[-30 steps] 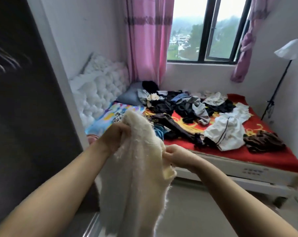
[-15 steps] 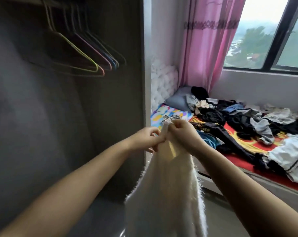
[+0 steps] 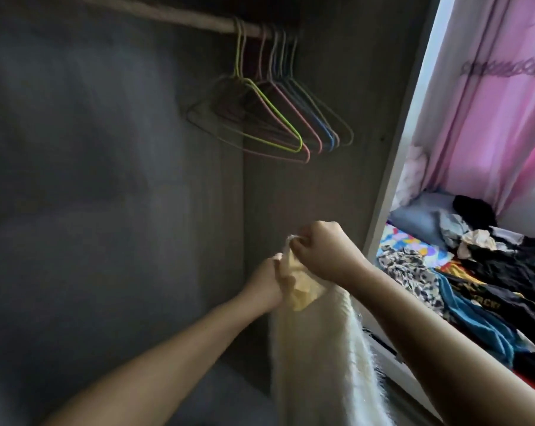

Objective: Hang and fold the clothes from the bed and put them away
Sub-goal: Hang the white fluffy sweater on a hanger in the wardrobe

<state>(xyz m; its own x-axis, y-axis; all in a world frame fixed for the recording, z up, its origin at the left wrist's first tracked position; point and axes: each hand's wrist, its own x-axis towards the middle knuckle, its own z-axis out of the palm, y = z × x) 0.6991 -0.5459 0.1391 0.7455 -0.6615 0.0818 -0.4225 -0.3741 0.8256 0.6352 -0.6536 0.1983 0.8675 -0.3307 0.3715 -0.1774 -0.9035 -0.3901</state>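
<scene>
Fuzzy cream sweater (image 3: 318,358) held below wardrobe hangers (image 3: 275,118).
L hand (image 3: 267,285) & R hand (image 3: 326,250) both gripped its top edge; risk: letting go w/ one hand to reach for a hanger could drop it.

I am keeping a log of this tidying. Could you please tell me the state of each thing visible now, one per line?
Left hand: grips the cream sweater's top edge.
Right hand: pinches the same edge.
Cream sweater: held up, hanging down, not on a hanger.
Hangers: empty, hanging on the rail.
Wardrobe: open.
Clothes on the bed: unfolded, piled.

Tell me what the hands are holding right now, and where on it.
Both the left hand and right hand grip the cream fuzzy garment at its bunched top edge.
</scene>
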